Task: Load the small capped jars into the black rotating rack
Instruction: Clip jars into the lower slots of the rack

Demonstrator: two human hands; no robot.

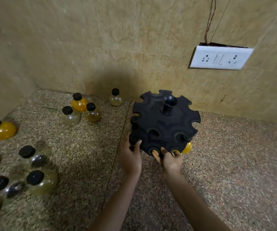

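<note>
I have the black rack (165, 124) in both my hands, near the back edge of the worktop (234, 164), close to the wall. My left hand (132, 157) is curled around a capped jar (133, 139) at the rack's left side, in a slot or nearly in; I cannot tell which. My right hand (170, 160) holds the front rim of the rack, and its fingers (156, 155) poke up through two empty slots. One yellow jar (187, 147) hangs in the rack on its right side.

I think I am only starting. Most slots are empty. Four jars (80, 105) stand by the back edge and more jars (34, 172) wait by the left edge. Next I should let this jar sit snug, turn the rack to an empty slot, and reach left for another.
</note>
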